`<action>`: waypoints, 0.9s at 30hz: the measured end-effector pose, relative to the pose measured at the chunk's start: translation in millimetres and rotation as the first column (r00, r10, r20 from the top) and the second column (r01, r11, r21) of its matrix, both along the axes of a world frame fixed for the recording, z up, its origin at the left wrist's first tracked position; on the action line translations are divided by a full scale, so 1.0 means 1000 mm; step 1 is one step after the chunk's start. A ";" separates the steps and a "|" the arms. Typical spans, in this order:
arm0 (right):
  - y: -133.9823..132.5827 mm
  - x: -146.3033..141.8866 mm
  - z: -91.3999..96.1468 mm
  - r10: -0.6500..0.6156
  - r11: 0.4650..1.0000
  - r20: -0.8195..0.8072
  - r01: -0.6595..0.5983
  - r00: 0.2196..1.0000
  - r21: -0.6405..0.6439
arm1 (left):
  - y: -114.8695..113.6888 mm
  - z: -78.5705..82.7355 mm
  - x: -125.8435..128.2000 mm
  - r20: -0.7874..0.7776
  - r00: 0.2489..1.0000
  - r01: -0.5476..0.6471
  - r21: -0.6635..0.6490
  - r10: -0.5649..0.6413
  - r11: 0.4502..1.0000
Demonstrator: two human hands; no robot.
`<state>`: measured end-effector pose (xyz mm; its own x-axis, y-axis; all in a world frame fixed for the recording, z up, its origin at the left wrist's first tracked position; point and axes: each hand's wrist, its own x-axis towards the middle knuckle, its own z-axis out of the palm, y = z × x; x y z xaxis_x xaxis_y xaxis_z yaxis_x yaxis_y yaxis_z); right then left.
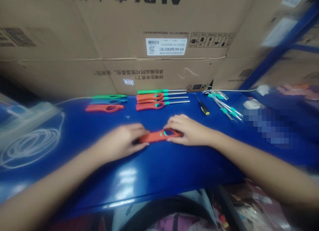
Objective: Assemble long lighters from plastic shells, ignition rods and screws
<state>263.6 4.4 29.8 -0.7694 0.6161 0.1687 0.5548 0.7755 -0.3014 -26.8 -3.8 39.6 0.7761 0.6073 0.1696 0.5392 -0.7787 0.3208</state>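
Observation:
Over the blue table, both hands hold one red lighter body with a teal trigger in its oval opening. My left hand is closed around its handle end. At the other end, by the opening, my right hand grips it with fingers above and thumb below. No metal tube shows on this body, though my right fingers partly cover that end. Behind my hands lie assembled long-necked lighters with metal tubes. To their left is a red lighter shell beside blue and green ones.
A black-and-yellow screwdriver lies at the back right, near a bunch of metal tubes with teal parts. A coiled white cable and a power strip sit at left. A large cardboard box walls off the back.

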 end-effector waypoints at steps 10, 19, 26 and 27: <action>-0.005 -0.003 0.002 -0.066 0.998 0.054 0.065 0.996 0.016 | -0.008 -0.003 0.008 -0.088 0.992 -0.082 0.045 0.086 0.996; -0.012 -0.010 0.004 -0.077 0.982 0.158 0.048 0.984 0.182 | -0.023 -0.002 0.022 -0.272 0.946 -0.112 0.240 0.177 0.964; -0.007 -0.009 -0.002 -0.056 0.984 0.109 0.037 0.992 0.171 | -0.019 -0.005 0.018 -0.184 0.966 -0.154 0.164 0.184 0.974; -0.006 -0.008 -0.003 -0.061 0.991 0.070 0.052 0.996 0.127 | -0.018 -0.004 0.017 -0.155 0.971 -0.166 0.119 0.183 0.979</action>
<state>256.0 -1.4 27.1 -0.7469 0.6367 0.1916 0.6160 0.7711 -0.1610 -10.3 -21.6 35.2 0.6824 0.7214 0.1179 0.7081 -0.6924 0.1386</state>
